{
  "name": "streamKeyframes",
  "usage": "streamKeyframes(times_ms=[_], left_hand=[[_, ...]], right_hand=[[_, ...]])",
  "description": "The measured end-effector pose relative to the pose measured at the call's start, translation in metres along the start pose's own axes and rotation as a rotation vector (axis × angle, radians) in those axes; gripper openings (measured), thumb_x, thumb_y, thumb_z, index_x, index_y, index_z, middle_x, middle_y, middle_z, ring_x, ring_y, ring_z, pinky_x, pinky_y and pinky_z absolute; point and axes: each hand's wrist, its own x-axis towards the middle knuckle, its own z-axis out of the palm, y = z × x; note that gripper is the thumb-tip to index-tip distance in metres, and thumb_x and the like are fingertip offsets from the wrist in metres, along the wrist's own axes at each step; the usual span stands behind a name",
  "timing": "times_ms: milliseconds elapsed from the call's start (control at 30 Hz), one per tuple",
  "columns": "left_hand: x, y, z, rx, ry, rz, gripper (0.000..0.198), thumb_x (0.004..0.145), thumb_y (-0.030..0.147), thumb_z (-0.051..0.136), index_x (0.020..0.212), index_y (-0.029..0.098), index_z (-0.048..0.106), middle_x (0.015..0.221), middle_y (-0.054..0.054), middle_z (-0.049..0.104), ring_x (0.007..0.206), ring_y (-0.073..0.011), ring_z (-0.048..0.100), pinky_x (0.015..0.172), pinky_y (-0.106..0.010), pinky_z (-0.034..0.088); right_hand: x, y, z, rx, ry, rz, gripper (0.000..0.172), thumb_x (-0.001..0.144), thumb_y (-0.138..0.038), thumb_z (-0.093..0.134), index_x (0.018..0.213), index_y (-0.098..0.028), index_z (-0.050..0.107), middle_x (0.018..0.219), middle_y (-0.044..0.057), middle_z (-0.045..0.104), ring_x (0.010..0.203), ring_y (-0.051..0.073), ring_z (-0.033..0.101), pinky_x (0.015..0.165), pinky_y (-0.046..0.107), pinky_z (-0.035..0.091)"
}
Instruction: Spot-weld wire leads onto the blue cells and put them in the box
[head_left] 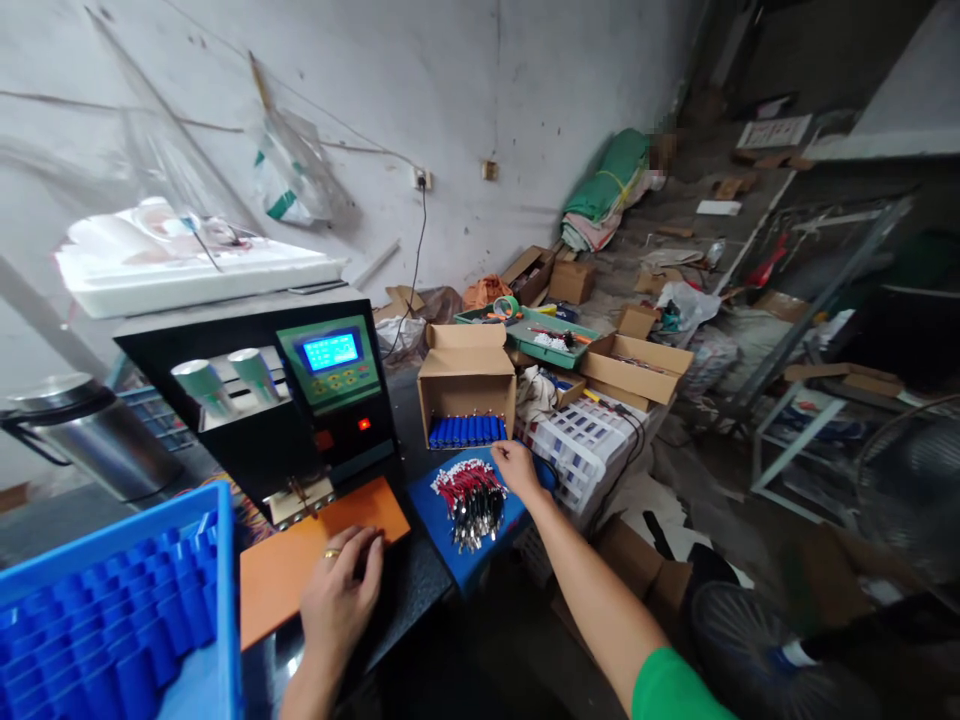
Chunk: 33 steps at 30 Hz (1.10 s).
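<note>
In the head view, the left hand [341, 590] lies flat with the fingers loosely apart on the orange board [289, 570] and holds nothing. The black machine [300, 410] stands at 11 o'clock from it, and the blue crate [112, 610] at 9 o'clock. The right hand [517, 468] is half closed at the bundle of wires [471, 502]; I cannot tell if it grips any. The bundle lies on the blue pad [442, 535] on the worktop [412, 590]. At 12 o'clock is the cardboard box [465, 385] with blue cells [466, 431].

At centre frame the cardboard box [466, 385] walls in the blue tray [435, 520] from behind, and the black machine [341, 440] blocks centre-left. A strip of dark tabletop [412, 590] at lower centre gives passage.
</note>
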Motion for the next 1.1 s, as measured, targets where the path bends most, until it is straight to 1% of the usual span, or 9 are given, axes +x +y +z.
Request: streamKeyframes(times_ms=[100, 200, 300, 467, 567, 667, 800, 967, 1100], left_hand=[[0.001, 0.001, 0.001, -0.011, -0.001, -0.015, 0.019, 0.092, 0.034, 0.058, 0.096, 0.019, 0.069, 0.097, -0.006, 0.070, 0.085, -0.0170, 0.069, 0.074, -0.026, 0.053], [0.001, 0.001, 0.001, -0.019, -0.012, -0.039, 0.022, 0.092, 0.036, 0.057, 0.096, 0.019, 0.069, 0.098, -0.006, 0.071, 0.085, -0.0171, 0.069, 0.074, -0.026, 0.053], [0.001, 0.002, 0.000, -0.019, -0.017, -0.061, 0.024, 0.092, 0.038, 0.056, 0.096, 0.019, 0.069, 0.097, -0.006, 0.071, 0.084, -0.0175, 0.069, 0.073, -0.026, 0.053], [0.000, 0.003, 0.000, -0.037, -0.033, -0.094, 0.025, 0.092, 0.039, 0.056, 0.096, 0.019, 0.070, 0.097, -0.006, 0.072, 0.085, -0.0180, 0.070, 0.073, -0.027, 0.053], [0.001, 0.002, 0.001, -0.037, -0.036, -0.106, 0.025, 0.091, 0.040, 0.056, 0.095, 0.019, 0.070, 0.097, -0.006, 0.072, 0.084, -0.0183, 0.069, 0.073, -0.027, 0.053], [0.001, 0.002, 0.002, -0.023, -0.028, -0.101, 0.025, 0.091, 0.040, 0.056, 0.096, 0.019, 0.070, 0.097, -0.006, 0.072, 0.084, -0.0183, 0.069, 0.073, -0.027, 0.053], [0.000, 0.002, 0.002, -0.007, -0.024, -0.103, 0.026, 0.092, 0.040, 0.056, 0.095, 0.019, 0.070, 0.097, -0.006, 0.072, 0.085, -0.0179, 0.069, 0.072, -0.026, 0.052], [0.000, 0.002, 0.001, -0.026, -0.035, -0.137, 0.027, 0.091, 0.042, 0.055, 0.095, 0.020, 0.070, 0.097, -0.005, 0.072, 0.084, -0.0179, 0.069, 0.073, -0.027, 0.052], [0.000, 0.003, 0.000, -0.075, -0.056, -0.178, 0.028, 0.091, 0.042, 0.055, 0.094, 0.019, 0.070, 0.097, -0.006, 0.072, 0.085, -0.0185, 0.069, 0.075, -0.028, 0.052]], right_hand=[[0.002, -0.006, -0.006, 0.000, -0.124, 0.059, 0.025, 0.081, -0.026, 0.053, 0.081, -0.017, 0.076, 0.078, 0.006, 0.075, 0.078, 0.021, 0.069, 0.076, 0.030, 0.053], [0.000, -0.008, -0.008, 0.005, -0.178, 0.065, 0.023, 0.077, -0.023, 0.052, 0.072, -0.018, 0.075, 0.075, 0.004, 0.075, 0.078, 0.021, 0.069, 0.073, 0.027, 0.052], [-0.007, -0.008, -0.008, 0.028, -0.208, 0.059, 0.022, 0.075, -0.022, 0.054, 0.070, -0.019, 0.075, 0.073, 0.003, 0.075, 0.075, 0.021, 0.069, 0.070, 0.027, 0.051], [-0.016, -0.010, -0.007, -0.016, -0.185, 0.034, 0.021, 0.075, -0.019, 0.054, 0.069, -0.018, 0.074, 0.070, 0.004, 0.074, 0.073, 0.021, 0.069, 0.070, 0.028, 0.050], [-0.017, -0.010, -0.006, -0.019, -0.167, 0.051, 0.020, 0.075, -0.020, 0.054, 0.070, -0.017, 0.073, 0.071, 0.005, 0.074, 0.072, 0.021, 0.068, 0.070, 0.029, 0.050], [-0.014, -0.009, -0.004, 0.052, -0.115, 0.088, 0.020, 0.076, -0.026, 0.054, 0.072, -0.017, 0.072, 0.075, 0.005, 0.074, 0.073, 0.020, 0.067, 0.072, 0.029, 0.050], [-0.002, -0.011, -0.002, 0.203, -0.035, 0.109, 0.022, 0.076, -0.034, 0.055, 0.073, -0.018, 0.069, 0.076, 0.004, 0.073, 0.074, 0.019, 0.066, 0.074, 0.029, 0.051], [0.017, -0.030, -0.006, 0.410, 0.009, 0.077, 0.025, 0.075, -0.041, 0.060, 0.075, -0.017, 0.066, 0.070, 0.002, 0.067, 0.066, 0.016, 0.061, 0.066, 0.027, 0.049], [0.025, -0.054, -0.014, 0.542, 0.040, 0.104, 0.031, 0.074, -0.047, 0.064, 0.079, -0.017, 0.064, 0.069, 0.000, 0.063, 0.056, 0.013, 0.053, 0.053, 0.023, 0.044]])
